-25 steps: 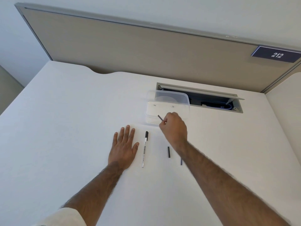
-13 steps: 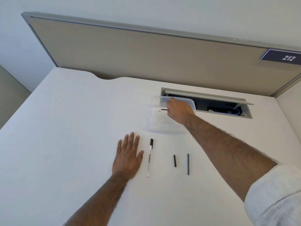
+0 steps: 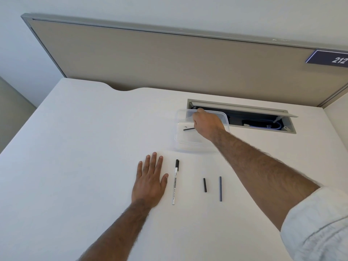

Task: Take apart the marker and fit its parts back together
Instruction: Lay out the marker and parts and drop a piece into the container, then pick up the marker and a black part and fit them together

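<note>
The left hand [image 3: 149, 182] lies flat on the desk [image 3: 84, 147] with its fingers spread. It holds nothing. The arm runs straight up from the bottom of the view.

The right hand [image 3: 206, 124] reaches far out, over a clear box [image 3: 178, 127]. Its fingers are closed on a small black stick [image 3: 188, 129], which pokes out to the left over the box. The pointing finger also seems to touch the far rim of the box, but I cannot tell for sure. The arm is stretched long, with a pale sleeve [image 3: 316, 223] rolled up near the elbow.

Just beside the left hand lies the marker [image 3: 175, 182]. It is white with a black cap at the far end, and it points away from the person. To its right, well apart, lie a short black piece [image 3: 204, 184] and a longer grey rod [image 3: 220, 188]. They lie side by side, not touching.

I think the marker is partly taken apart. Some inside bits are out and set in a row, and the hand holds one more. The cap looks on. What is left, I guess, is to put each piece back in the white tube and close it up.

Behind the box is an open slot [image 3: 263, 121] in the desk with wires inside. A grey wall panel [image 3: 169, 63] stands at the back with a sign [image 3: 331, 58] that says 212.
</note>
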The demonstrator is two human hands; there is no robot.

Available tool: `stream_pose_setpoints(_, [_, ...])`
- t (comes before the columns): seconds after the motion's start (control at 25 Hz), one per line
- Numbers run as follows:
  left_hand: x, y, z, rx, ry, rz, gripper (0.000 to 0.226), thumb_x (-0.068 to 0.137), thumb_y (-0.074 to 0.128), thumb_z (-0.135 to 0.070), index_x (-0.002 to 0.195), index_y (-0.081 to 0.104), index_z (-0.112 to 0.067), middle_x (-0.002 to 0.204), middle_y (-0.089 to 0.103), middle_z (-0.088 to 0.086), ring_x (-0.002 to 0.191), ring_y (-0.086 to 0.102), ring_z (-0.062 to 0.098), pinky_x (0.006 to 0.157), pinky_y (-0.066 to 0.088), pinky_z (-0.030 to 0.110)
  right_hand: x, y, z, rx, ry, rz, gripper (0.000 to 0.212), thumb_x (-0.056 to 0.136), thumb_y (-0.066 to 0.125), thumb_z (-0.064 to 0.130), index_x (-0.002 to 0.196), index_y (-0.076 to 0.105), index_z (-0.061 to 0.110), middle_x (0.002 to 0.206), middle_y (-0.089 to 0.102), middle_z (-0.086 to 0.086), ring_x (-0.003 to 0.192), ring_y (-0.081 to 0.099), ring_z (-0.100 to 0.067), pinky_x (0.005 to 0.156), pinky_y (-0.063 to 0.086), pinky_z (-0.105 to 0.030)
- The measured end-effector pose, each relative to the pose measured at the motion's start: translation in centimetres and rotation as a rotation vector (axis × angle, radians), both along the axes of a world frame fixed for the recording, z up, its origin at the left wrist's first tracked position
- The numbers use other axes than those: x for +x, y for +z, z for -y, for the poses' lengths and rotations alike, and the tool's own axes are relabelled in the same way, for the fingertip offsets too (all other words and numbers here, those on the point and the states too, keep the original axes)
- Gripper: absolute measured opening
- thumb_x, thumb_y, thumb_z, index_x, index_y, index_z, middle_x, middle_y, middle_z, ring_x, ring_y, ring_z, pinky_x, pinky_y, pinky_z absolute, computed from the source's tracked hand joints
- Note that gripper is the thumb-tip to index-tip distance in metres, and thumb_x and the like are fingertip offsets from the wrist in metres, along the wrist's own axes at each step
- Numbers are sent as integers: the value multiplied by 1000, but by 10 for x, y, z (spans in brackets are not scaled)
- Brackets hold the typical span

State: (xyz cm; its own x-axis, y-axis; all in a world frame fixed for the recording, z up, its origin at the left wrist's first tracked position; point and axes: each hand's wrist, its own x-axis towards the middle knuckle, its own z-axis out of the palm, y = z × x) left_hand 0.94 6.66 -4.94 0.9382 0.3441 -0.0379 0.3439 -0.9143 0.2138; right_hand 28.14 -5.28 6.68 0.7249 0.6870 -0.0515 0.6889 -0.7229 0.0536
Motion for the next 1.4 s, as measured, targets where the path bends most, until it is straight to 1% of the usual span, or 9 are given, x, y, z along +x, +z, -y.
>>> stream_pose_setpoints(0.2, [-1, 2, 0, -2, -2, -7, 65, 103, 25, -48, 161, 11, -22, 170, 1, 1, 157, 2, 23, 125, 2, 45, -73, 12, 20, 571, -161, -19, 7, 90, 55, 12, 85, 59, 13, 92, 56, -5, 70, 59, -30, 57, 49, -39])
stream_pose_setpoints(0.28, [-1, 3, 0, -1, -5, -2, 65, 103, 25, -48, 161, 13, -21, 170, 3, 2, 156, 4, 24, 125, 2, 45, -130, 2, 32, 661, -188, -71, 3, 88, 59, 14, 85, 59, 15, 88, 55, -3, 69, 59, -27, 58, 49, -38])
stream_pose_setpoints(0.44, [-1, 5, 1, -20, -21, -23, 68, 101, 17, -51, 161, 14, -19, 169, 4, 5, 156, 3, 25, 125, 2, 46, -216, -31, 44, 380, -327, -364, 14, 94, 54, 27, 98, 61, 15, 102, 57, -4, 90, 63, -28, 74, 49, -38])
stream_pose_setpoints(0.6, [-6, 15, 2, -115, -59, -38, 71, 98, 14, -50, 159, 20, -14, 169, 6, 6, 156, 4, 25, 127, 3, 42, -242, -46, 45, 245, -395, -461, 31, 96, 53, 40, 107, 59, 13, 109, 58, -5, 101, 61, -27, 80, 50, -37])
stream_pose_setpoints(0.8, [-26, 28, 6, -156, -116, 8, 46, 103, 46, -28, 146, 50, -13, 161, 38, 2, 150, 31, 21, 124, 20, 35, -239, -42, 30, 204, -420, -419, 36, 96, 56, 45, 110, 60, 12, 109, 59, -6, 101, 63, -26, 73, 48, -34])
stream_pose_setpoints(1.0, [-33, 47, 12, -158, -156, 52, 35, 100, 54, -20, 133, 63, -20, 146, 55, -6, 130, 54, 20, 103, 46, 37, -238, -42, 22, 246, -493, -424, 16, 95, 51, 18, 105, 60, 10, 108, 60, -8, 98, 64, -28, 71, 47, -34])
stream_pose_setpoints(1.16, [-31, 52, 15, -82, -287, 109, 36, 90, 69, -12, 125, 68, -18, 133, 66, -2, 121, 62, 23, 100, 49, 37, -240, -41, 27, 254, -451, -368, 18, 93, 48, 14, 103, 62, 9, 107, 62, -7, 103, 59, -27, 68, 41, -32])
stream_pose_setpoints(1.28, [-22, 55, 17, 7, -395, 151, 38, 83, 76, -8, 120, 70, -18, 128, 69, 0, 125, 61, 25, 108, 46, 39, -243, -39, 35, 300, -313, -282, 17, 93, 53, 16, 104, 65, 11, 106, 64, -4, 108, 54, -23, 73, 47, -32])
stream_pose_setpoints(1.4, [-14, 63, 20, 44, -459, 149, 23, 88, 72, -11, 109, 73, -20, 118, 74, -2, 128, 60, 23, 116, 39, 40, -242, -34, 48, 304, -153, -166, 10, 89, 63, 18, 96, 68, 12, 94, 66, -2, 98, 58, -23, 68, 49, -34])
